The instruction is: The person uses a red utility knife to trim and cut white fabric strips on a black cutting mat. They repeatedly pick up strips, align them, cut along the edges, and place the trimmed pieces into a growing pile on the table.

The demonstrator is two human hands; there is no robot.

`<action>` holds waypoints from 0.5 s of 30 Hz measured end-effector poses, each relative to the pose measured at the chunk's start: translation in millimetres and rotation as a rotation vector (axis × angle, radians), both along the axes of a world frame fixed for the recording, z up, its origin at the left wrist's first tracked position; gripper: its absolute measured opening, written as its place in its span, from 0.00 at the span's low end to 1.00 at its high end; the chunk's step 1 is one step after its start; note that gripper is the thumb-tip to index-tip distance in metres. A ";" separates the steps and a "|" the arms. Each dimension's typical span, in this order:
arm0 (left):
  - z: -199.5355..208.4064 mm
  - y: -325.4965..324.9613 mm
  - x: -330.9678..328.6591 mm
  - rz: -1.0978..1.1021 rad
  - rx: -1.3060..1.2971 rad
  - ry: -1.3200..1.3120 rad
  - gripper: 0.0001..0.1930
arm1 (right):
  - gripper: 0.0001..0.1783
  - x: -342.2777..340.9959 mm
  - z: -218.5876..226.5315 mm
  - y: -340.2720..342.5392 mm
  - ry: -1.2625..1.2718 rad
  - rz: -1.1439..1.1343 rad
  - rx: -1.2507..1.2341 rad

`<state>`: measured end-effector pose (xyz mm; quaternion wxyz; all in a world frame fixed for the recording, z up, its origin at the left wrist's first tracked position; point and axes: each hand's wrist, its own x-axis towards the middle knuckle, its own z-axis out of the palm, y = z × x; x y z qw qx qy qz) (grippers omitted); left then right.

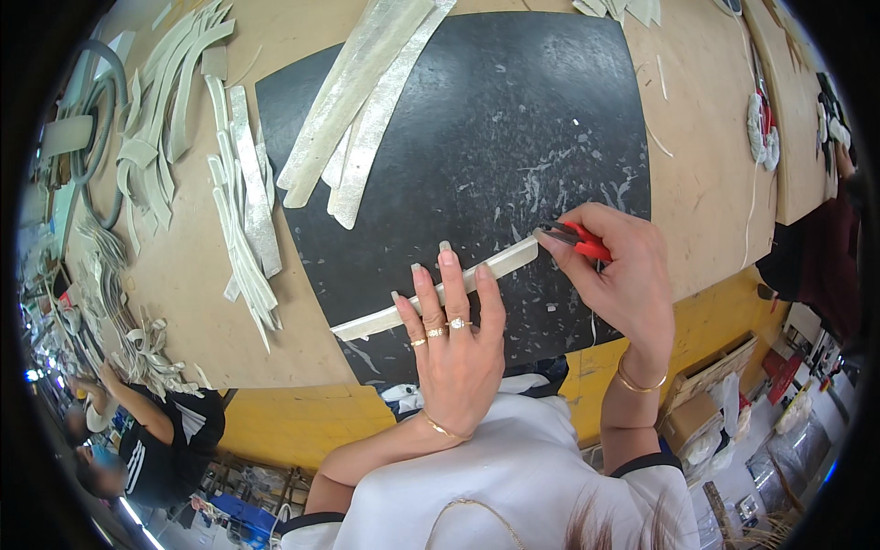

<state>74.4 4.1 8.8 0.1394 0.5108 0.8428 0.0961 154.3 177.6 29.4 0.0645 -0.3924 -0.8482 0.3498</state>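
Note:
A narrow cream strip (371, 324), which looks folded lengthwise, lies slantwise across the black mat (550, 101). My left hand (461, 371) rests flat over its middle, fingers stretched and slightly spread, pressing it down. In my right hand (632, 275) are small red-handled snips (588, 243), gripped between thumb and curled fingers. Their dark blades point left, close to the strip's right end; whether they touch it I cannot tell. Farther up the mat, several wide pale strips (367, 119) lie in a loose stack.
Bundles of cream strips (170, 110) and narrower folded strips (240, 243) cover the table's left side. Tangled strips (124, 302) hang over its left edge. A cord with a red and white bundle (761, 128) lies at right. Another person (165, 431) is at lower left.

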 end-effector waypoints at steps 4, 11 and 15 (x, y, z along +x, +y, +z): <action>-2.7 5.7 2.8 -0.012 0.018 0.100 0.26 | 0.11 -1.4 -0.6 -1.5 0.011 -0.030 0.002; -1.0 11.1 6.8 -0.011 -0.053 0.157 0.32 | 0.12 0.3 -3.1 -3.8 0.002 -0.032 0.042; 0.8 15.1 9.4 -0.001 -0.094 0.183 0.32 | 0.12 1.6 -5.2 -5.5 0.012 -0.025 0.077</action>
